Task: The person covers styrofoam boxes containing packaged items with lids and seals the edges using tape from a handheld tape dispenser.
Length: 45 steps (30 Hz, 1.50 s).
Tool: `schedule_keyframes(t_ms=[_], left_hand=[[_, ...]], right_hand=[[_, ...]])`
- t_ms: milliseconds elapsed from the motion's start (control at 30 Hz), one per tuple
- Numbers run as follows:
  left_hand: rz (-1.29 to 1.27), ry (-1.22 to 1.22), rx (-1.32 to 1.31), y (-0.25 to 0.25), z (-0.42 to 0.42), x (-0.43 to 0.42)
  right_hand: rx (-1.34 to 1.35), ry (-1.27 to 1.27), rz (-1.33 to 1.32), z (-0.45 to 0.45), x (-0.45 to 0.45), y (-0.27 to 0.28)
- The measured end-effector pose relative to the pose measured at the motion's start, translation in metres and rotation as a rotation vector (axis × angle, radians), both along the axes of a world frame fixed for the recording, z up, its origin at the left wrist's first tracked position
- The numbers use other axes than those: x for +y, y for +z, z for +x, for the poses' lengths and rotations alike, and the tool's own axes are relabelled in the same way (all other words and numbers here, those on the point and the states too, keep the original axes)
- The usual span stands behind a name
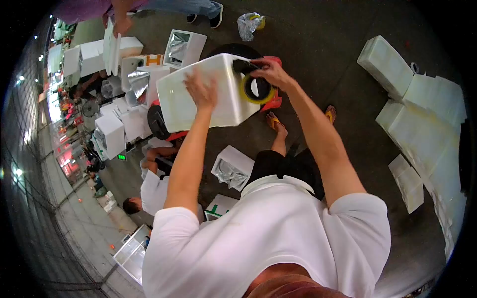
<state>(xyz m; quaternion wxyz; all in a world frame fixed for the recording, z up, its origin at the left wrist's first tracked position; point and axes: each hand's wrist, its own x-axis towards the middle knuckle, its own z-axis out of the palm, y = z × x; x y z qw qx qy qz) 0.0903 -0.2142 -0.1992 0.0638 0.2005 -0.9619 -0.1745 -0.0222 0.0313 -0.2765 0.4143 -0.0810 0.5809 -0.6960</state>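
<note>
A white foam box (226, 97) is tilted in front of me, above a red and black object (272, 103) whose kind I cannot make out. Spread flat against its upper face, my left hand (200, 91) is slightly blurred by motion. At the box's right end, my right hand (271, 72) has its fingers curled around a black tape dispenser (243, 66) with a roll of yellow tape (245, 94). The roll is against or very close to the box's edge; the tape's free end cannot be made out.
White foam boxes (112, 134), several lined with silver foil, crowd the left side. More boxes (387, 62) are stacked at right. An open foil-lined box (232, 168) lies near my legs. One person (156, 188) sits at left; another person's hand (122, 26) holds a white panel.
</note>
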Motion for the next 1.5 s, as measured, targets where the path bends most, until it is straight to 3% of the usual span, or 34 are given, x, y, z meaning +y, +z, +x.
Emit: schedule_keyframes(t_ms=[67, 167, 267, 300, 333, 367, 467, 500, 533, 567, 600, 700, 767, 833, 867, 900, 967, 1100, 1233, 1300, 1367, 1433, 1500], left_hand=[[-0.23, -0.589, -0.155, 0.056, 0.038, 0.045], [-0.137, -0.678, -0.027, 0.049, 0.036, 0.059], [-0.147, -0.547, -0.025, 0.043, 0.018, 0.068], [-0.161, -0.448, -0.029, 0.04, 0.018, 0.069], [-0.142, -0.378, -0.034, 0.038, 0.011, 0.072], [-0.134, -0.361, -0.02, 0.033, 0.0, 0.078], [-0.142, 0.001, -0.029, 0.023, -0.024, 0.095], [-0.142, -0.012, -0.033, 0.019, -0.033, 0.094], [-0.089, 0.092, -0.038, 0.018, -0.046, 0.091], [-0.035, 0.2, -0.041, 0.018, -0.056, 0.087], [-0.021, -0.005, -0.002, 0.02, -0.047, 0.08], [-0.167, -0.136, -0.118, 0.022, -0.029, 0.076], [-0.166, -0.088, -0.11, 0.019, -0.04, 0.078], [-0.136, 0.024, -0.109, 0.023, -0.05, 0.075], [-0.144, 0.078, -0.121, 0.023, -0.056, 0.078], [-0.137, 0.08, -0.118, 0.021, -0.062, 0.079], [-0.126, 0.241, -0.092, 0.018, -0.071, 0.077], [-0.15, 0.331, -0.145, 0.017, -0.081, 0.074], [-0.127, 0.375, -0.147, 0.017, -0.086, 0.073], [-0.126, 0.424, -0.154, 0.015, -0.09, 0.072], [-0.117, 0.467, -0.155, 0.013, -0.094, 0.072], [-0.116, 0.627, -0.15, 0.015, -0.103, 0.07], [-0.095, 0.64, -0.129, 0.015, -0.109, 0.068]], right_hand=[[0.108, 0.076, 0.015, -0.033, -0.012, 0.01], [0.225, 0.218, 0.082, -0.053, -0.009, 0.01], [0.263, 0.44, 0.2, -0.046, 0.038, 0.031], [0.157, 0.543, 0.134, -0.033, 0.066, 0.053], [0.293, 0.49, 0.109, -0.016, 0.088, 0.031], [0.223, 0.418, 0.167, 0.001, 0.106, 0.022], [0.138, 0.101, 0.051, 0.015, 0.094, 0.035], [0.068, 0.023, 0.012, 0.003, 0.081, 0.044], [0.072, -0.037, 0.041, -0.006, 0.057, 0.003], [0.084, -0.014, 0.063, -0.021, 0.043, 0.012], [0.141, 0.0, 0.068, -0.034, 0.028, 0.01], [0.163, 0.127, 0.105, -0.057, 0.023, 0.014], [0.234, 0.105, 0.058, -0.043, 0.053, 0.013], [0.087, 0.348, 0.059, -0.01, 0.105, 0.049], [0.188, 0.299, -0.001, 0.021, 0.122, 0.023], [0.121, 0.365, 0.112, 0.04, 0.148, 0.053], [0.069, 0.339, 0.077, 0.086, 0.179, 0.044], [-0.085, 0.238, 0.043, 0.121, 0.198, 0.046], [0.165, 0.199, 0.065, 0.117, 0.159, 0.048], [0.511, 0.435, 0.252, 0.116, 0.155, 0.071], [0.597, 0.695, 0.302, 0.132, 0.157, 0.095], [0.475, 0.174, 0.08, 0.154, 0.166, 0.052], [-0.03, -0.299, 0.083, 0.135, 0.17, 0.044]])
